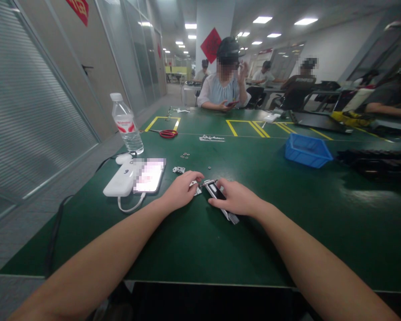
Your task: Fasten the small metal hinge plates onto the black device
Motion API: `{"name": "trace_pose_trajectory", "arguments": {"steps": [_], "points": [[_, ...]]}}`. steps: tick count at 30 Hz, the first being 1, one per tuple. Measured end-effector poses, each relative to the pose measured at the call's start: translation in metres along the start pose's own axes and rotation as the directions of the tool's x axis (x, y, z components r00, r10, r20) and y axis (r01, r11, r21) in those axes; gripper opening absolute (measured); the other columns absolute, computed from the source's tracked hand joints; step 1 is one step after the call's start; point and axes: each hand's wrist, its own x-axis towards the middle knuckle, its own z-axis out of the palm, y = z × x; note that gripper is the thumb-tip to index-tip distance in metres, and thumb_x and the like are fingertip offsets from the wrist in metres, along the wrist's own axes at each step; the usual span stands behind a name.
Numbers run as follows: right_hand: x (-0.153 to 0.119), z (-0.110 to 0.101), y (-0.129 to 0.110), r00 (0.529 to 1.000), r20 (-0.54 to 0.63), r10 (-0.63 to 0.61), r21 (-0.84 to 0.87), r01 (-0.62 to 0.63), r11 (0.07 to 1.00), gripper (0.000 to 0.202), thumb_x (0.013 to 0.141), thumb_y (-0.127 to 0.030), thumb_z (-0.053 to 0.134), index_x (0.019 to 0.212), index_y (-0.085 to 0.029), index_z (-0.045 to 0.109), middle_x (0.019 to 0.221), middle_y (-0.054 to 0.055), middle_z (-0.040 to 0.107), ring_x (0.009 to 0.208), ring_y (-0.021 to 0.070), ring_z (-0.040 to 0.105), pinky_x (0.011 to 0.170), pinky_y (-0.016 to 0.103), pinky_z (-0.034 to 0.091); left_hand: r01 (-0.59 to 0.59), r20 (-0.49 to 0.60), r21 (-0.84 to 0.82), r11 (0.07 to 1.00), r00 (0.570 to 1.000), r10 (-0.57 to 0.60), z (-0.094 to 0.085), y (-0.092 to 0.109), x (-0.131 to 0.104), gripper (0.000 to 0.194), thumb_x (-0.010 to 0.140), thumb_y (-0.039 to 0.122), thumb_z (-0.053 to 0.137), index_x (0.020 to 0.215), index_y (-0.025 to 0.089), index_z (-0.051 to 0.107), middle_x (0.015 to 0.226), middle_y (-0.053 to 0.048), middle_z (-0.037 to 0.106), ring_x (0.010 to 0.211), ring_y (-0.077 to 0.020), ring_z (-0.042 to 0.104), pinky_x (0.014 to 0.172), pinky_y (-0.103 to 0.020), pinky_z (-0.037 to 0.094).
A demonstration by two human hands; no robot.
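My right hand [238,196] grips a long black-and-silver metal part [215,191] that lies slantwise on the green table, thumb on the near side and fingers on the far side. Close to its upper end, my left hand [183,189] has its fingers curled over a small silver metal plate [197,191], which they partly cover. Another small metal bracket [178,170] rests just beyond the left hand. Several tiny metal pieces [185,155] are scattered farther off, and one small nut-like piece [209,168] sits alone between the hands.
To the left are a water bottle [126,127], a white power bank [120,180] and a lit phone [150,175] with a cable. Red-handled scissors [169,133] and thin metal strips [212,138] lie farther back. A blue bin [307,150] stands right. Across sits a person [223,91].
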Motion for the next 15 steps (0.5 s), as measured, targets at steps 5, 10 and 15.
{"name": "trace_pose_trajectory", "arguments": {"steps": [5,10,15], "points": [[-0.0010,0.0002,-0.0022,1.000,0.013,0.005,0.015,-0.005,1.000,0.045,0.077,-0.054,0.058,0.099,-0.016,0.053,0.078,0.006,0.063,0.064,0.0157,0.055,0.052,0.024,0.030,0.110,-0.055,-0.118,0.987,0.992,-0.117,0.0018,-0.0016,0.0013,0.027,0.077,0.010,0.055,0.103,0.016,0.057,0.096,-0.005,0.066,0.083,-0.0167,0.062,0.077,-0.032,0.052],[-0.0014,0.0007,-0.0014,1.000,0.019,-0.018,0.041,0.017,0.999,0.044,0.077,-0.056,0.057,0.095,-0.017,0.053,0.075,0.005,0.063,0.061,0.0155,0.054,0.051,0.023,0.031,0.168,-0.048,-0.294,0.941,0.981,-0.190,0.0044,-0.0045,0.0008,0.025,0.076,0.010,0.054,0.100,0.014,0.057,0.093,-0.006,0.065,0.070,-0.0128,0.064,0.067,-0.028,0.053],[-0.0029,-0.0018,-0.0024,1.000,0.023,-0.016,0.028,0.016,0.999,0.039,0.076,-0.055,0.058,0.085,-0.018,0.053,0.071,0.004,0.062,0.061,0.0152,0.054,0.051,0.023,0.031,0.130,-0.051,-0.374,0.918,0.986,-0.161,0.0056,-0.0050,-0.0005,0.020,0.075,0.011,0.055,0.095,0.014,0.057,0.087,-0.005,0.065,0.075,-0.0137,0.066,0.068,-0.027,0.055]]}}
